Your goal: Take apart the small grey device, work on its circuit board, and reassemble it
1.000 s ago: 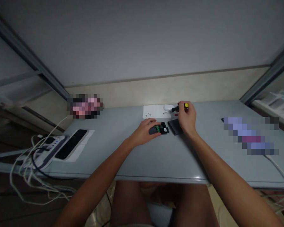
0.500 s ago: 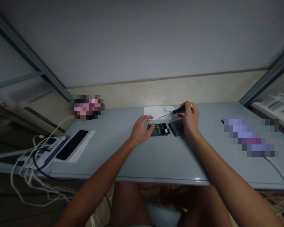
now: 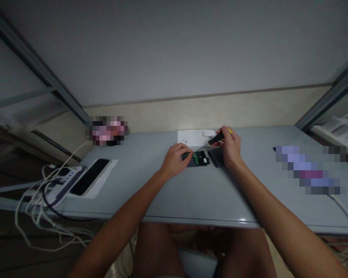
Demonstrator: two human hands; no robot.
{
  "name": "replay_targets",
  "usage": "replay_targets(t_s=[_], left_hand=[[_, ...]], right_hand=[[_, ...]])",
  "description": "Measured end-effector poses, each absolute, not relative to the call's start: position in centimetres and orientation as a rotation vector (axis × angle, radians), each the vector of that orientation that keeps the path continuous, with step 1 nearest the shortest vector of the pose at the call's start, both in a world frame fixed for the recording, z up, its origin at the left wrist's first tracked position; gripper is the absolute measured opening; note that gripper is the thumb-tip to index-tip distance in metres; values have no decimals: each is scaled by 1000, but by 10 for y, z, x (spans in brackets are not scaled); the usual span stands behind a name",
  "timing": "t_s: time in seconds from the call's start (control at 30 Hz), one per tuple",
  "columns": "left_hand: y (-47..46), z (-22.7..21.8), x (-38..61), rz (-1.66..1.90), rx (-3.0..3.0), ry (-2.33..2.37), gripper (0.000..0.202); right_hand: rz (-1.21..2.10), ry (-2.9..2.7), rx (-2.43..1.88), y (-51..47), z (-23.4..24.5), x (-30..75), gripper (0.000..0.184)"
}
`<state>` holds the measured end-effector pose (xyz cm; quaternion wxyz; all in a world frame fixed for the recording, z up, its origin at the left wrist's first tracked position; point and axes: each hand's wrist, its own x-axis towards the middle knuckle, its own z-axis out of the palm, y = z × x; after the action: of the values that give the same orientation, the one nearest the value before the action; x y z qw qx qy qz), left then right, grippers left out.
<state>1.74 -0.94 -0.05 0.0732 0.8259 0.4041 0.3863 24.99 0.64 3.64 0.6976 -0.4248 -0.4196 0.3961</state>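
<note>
My right hand point(image 3: 232, 148) grips a screwdriver point(image 3: 215, 138) with a black and yellow handle. Its thin shaft slants down and left to an opened device with a green circuit board point(image 3: 197, 157) in a dark casing. Beside the shaft's tip, my left hand point(image 3: 176, 160) has thumb and fingers pinched together over the board's left end; whatever lies between them is too small to make out. A dark grey cover point(image 3: 216, 157) lies right of the board, partly hidden by my right hand.
Behind the board, white paper point(image 3: 191, 136) carries small dark specks and a white rounded case point(image 3: 208, 133). At left lie a phone point(image 3: 90, 177) and a power strip point(image 3: 64, 185) with tangled cables. A blurred-out item point(image 3: 307, 170) with a cable lies at right.
The screwdriver tip has come down from above the paper to the board's left part. My left thumb and fingers, apart before, have closed together beside the tip.
</note>
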Motion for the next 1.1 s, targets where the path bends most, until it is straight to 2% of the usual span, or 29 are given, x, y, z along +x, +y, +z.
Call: replay_targets(t_s=[0.5, 1.1], left_hand=[[-9, -1, 16, 1168, 2500, 1221, 5], [-7, 0, 15, 1156, 2552, 1190, 11]], right_hand=[[901, -909, -932, 5, 39, 248, 46], [907, -887, -941, 5, 40, 249, 46]])
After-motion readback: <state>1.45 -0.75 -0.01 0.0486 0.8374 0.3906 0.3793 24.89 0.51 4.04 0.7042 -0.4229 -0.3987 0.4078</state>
